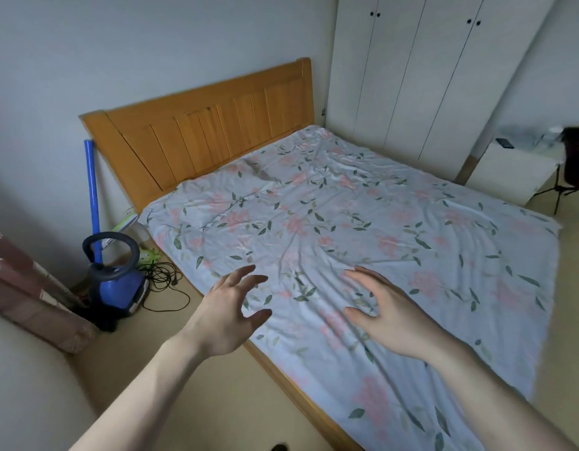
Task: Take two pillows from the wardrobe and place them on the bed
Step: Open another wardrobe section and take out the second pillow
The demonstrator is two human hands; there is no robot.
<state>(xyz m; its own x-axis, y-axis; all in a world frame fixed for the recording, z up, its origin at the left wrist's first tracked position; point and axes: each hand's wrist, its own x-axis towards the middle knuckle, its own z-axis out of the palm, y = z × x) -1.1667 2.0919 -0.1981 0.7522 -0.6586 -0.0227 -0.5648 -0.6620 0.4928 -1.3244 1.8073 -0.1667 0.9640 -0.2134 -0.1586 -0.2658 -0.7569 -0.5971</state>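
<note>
Reaching forward over the near edge of the bed (346, 229), both bare hands hover above the sheet with nothing in them. Left hand (228, 315) sits over the bed's near-left side rail, palm turned inward, fingers spread and slightly curled, grip empty. Right hand (387, 315) is over the mattress, palm facing the left hand, fingers relaxed and apart, grip also empty. Whether either hand touches the sheet: cannot tell. Bed carries a wrinkled light-blue floral sheet (411, 255) with pink flowers and green leaves; no pillows in view on it. Wooden headboard (213, 131) stands at the far-left end against the wall. White wardrobe (421, 76) stands at the far side of the bed, just beside the headboard corner, all doors closed, 4 dark knobs visible in 2 pairs up top, so its contents are hidden. On the floor left of the bed: a blue vacuum cleaner (116, 281) with a ring handle, a blue tube (93, 196) leaning on the wall behind it, black cable (166, 281) loose beside it. A patterned curtain (28, 288) hangs at the left edge. Far right, a white tabletop (522, 161) with a small dark item on it, and a tripod (558, 190) near it.
</note>
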